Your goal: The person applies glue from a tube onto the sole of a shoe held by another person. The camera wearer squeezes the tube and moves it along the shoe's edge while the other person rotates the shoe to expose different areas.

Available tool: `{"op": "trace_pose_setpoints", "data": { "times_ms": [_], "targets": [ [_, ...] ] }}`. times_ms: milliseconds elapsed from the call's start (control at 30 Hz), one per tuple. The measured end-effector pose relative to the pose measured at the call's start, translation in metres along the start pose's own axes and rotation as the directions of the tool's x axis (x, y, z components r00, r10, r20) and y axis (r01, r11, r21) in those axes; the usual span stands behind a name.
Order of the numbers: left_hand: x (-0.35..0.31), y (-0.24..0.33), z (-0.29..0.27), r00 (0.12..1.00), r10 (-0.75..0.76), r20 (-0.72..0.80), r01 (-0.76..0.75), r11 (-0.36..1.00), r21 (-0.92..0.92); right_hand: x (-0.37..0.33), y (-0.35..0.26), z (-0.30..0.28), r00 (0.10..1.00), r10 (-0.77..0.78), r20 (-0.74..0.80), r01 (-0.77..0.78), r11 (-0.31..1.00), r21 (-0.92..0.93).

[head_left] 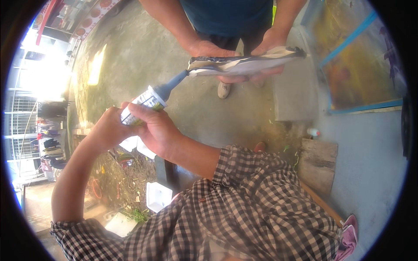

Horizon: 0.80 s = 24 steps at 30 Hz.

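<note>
A short white printed cartridge (pixel 143 105) with a long blue-grey nozzle (pixel 172 85) is held out in front of me, tilted up to the right. My right hand (pixel 157 132) is closed around it from the near side. My left hand (pixel 109 127) is closed at its back end, fingers partly hidden. The nozzle tip meets the left end of a long, uneven pale strip with dark edges (pixel 244 65), whose kind I cannot make out. Another person's hands (pixel 215 51) hold that strip level from both sides; whether tip and strip touch is hard to tell.
The other person, in a dark blue shirt (pixel 228 17), stands opposite. At right are a blue-framed panel (pixel 365 61), a pale slab (pixel 296 95) and a wooden board (pixel 319 163). White containers (pixel 158 196) and plants (pixel 138 214) lie below on the left.
</note>
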State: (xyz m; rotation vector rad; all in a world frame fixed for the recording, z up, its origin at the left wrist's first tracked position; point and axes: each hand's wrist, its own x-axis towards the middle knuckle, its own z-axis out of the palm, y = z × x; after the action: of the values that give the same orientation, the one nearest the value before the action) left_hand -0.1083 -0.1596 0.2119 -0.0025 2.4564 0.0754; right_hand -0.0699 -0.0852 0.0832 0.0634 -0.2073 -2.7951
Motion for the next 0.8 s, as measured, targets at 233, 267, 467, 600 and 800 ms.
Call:
{"op": "trace_pose_setpoints", "data": {
  "times_ms": [233, 267, 467, 600, 800],
  "targets": [
    [0.001, -0.001, 0.005, 0.996, 0.061, -0.059, -0.064, 0.997, -0.045, 0.001, 0.001, -0.004, 1.000, -0.010, -0.004, 0.010, 1.000, -0.006],
    [0.001, -0.001, 0.006, 0.997, 0.041, -0.061, -0.042, 0.999, -0.015, 0.000, 0.001, -0.004, 1.000, 0.001, -0.002, -0.001, 1.000, -0.010],
    [0.001, -0.009, 0.014, 0.995, 0.044, -0.087, -0.039, 0.997, 0.061, -0.006, -0.001, -0.005, 0.999, 0.031, -0.013, -0.032, 0.998, -0.047],
    [0.002, -0.015, 0.024, 0.987, 0.129, -0.094, -0.133, 0.990, -0.038, -0.010, -0.001, -0.009, 0.999, 0.015, -0.031, -0.017, 0.997, -0.078],
    [0.007, -0.023, 0.040, 0.984, 0.160, -0.078, -0.171, 0.970, -0.174, -0.015, -0.004, -0.016, 0.997, 0.022, -0.074, -0.031, 0.991, -0.128]
  ]
}}
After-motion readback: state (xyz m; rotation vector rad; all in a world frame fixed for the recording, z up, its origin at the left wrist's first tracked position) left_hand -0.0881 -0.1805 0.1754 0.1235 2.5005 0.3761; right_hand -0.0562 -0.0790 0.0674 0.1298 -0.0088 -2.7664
